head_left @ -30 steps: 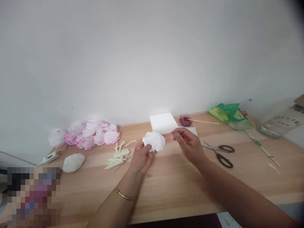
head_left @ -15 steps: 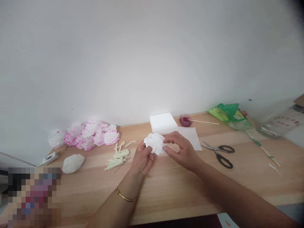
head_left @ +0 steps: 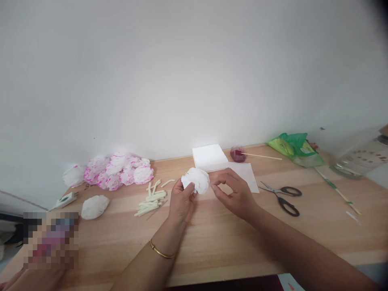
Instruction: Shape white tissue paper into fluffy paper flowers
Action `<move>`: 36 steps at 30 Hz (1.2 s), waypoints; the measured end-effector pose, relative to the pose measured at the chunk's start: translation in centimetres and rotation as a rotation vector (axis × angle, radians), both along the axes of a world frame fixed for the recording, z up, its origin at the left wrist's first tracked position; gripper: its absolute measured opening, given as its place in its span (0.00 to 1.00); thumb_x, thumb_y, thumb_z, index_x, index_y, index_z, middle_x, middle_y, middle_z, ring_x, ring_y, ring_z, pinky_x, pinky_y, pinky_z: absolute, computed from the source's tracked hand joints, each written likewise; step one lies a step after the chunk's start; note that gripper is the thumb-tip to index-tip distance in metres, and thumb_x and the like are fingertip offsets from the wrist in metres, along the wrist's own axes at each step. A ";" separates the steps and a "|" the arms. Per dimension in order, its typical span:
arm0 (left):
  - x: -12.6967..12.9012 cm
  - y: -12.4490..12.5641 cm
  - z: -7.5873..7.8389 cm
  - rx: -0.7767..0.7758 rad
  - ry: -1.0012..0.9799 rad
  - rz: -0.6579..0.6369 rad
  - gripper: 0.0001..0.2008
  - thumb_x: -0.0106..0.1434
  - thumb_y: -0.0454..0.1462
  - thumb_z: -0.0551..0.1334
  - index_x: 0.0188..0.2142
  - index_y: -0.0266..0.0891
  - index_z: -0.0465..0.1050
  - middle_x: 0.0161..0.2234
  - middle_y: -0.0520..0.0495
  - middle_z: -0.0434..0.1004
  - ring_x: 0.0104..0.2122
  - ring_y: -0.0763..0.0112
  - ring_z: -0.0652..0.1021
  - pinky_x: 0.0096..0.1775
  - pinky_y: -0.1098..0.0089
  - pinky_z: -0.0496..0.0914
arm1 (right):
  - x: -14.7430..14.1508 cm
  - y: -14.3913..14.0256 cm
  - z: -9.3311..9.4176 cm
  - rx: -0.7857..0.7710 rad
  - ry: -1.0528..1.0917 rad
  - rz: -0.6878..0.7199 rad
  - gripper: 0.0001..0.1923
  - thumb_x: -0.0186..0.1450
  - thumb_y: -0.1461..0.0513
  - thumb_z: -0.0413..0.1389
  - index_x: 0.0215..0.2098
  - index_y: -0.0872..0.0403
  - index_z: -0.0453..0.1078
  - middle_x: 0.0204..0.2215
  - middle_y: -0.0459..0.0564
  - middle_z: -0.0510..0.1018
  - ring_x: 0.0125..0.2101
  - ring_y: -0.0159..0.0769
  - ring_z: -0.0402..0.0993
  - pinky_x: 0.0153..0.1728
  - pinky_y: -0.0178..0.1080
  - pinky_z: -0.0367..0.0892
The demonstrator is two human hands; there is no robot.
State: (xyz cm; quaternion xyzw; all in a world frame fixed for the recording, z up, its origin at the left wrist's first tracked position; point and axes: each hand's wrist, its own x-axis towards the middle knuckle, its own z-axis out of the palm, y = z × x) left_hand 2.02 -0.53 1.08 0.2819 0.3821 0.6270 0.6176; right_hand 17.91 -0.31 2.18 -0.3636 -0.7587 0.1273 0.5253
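White crinkled paper (head_left: 197, 180) above the middle of the worktop (head_left: 209, 242), clasped between thumb and fingers of the left hand (head_left: 182, 203). Right hand (head_left: 238, 196) just to the right, thumb and forefinger curled nearly together; cannot tell whether touching paper or gripping a wisp. Best to clasp lightly and tease layers gently; likely to tear. Paper's underside hidden by the left hand; clear container (head_left: 359, 158) at far right cut off.

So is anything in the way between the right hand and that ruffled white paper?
Nothing visible is: the right hand is close beside the ruffled white paper, which the left hand holds from the other side.
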 end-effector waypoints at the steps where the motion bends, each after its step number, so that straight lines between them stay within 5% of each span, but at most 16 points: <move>1: 0.0 0.0 0.0 0.002 0.022 0.003 0.15 0.47 0.36 0.68 0.36 0.37 0.71 0.36 0.47 0.76 0.33 0.72 0.75 0.37 0.72 0.68 | 0.0 0.0 -0.1 -0.007 -0.011 0.001 0.03 0.60 0.66 0.54 0.29 0.52 0.67 0.28 0.48 0.71 0.32 0.35 0.68 0.32 0.39 0.66; 10: 0.1 -0.4 -0.8 0.051 0.356 0.074 0.11 0.48 0.34 0.65 0.34 0.35 0.71 0.31 0.50 0.76 0.29 0.75 0.74 0.35 0.73 0.66 | -0.6 0.1 -1.2 0.011 -0.032 -0.084 0.04 0.59 0.67 0.56 0.29 0.52 0.68 0.28 0.48 0.73 0.32 0.36 0.69 0.32 0.39 0.66; 24: 0.0 -0.7 -0.7 0.075 0.499 0.089 0.11 0.50 0.36 0.66 0.34 0.35 0.71 0.31 0.49 0.76 0.30 0.72 0.74 0.33 0.73 0.66 | -0.5 0.2 -1.2 -0.016 -0.053 -0.041 0.05 0.59 0.67 0.55 0.32 0.52 0.67 0.31 0.49 0.71 0.35 0.38 0.68 0.35 0.41 0.66; 36: -0.1 -0.8 -0.9 0.104 0.639 0.118 0.10 0.54 0.39 0.64 0.33 0.36 0.69 0.29 0.51 0.73 0.28 0.73 0.71 0.32 0.73 0.65 | -0.3 -0.3 -1.0 0.170 -0.150 0.034 0.10 0.59 0.69 0.56 0.37 0.51 0.67 0.32 0.49 0.71 0.34 0.37 0.66 0.36 0.42 0.63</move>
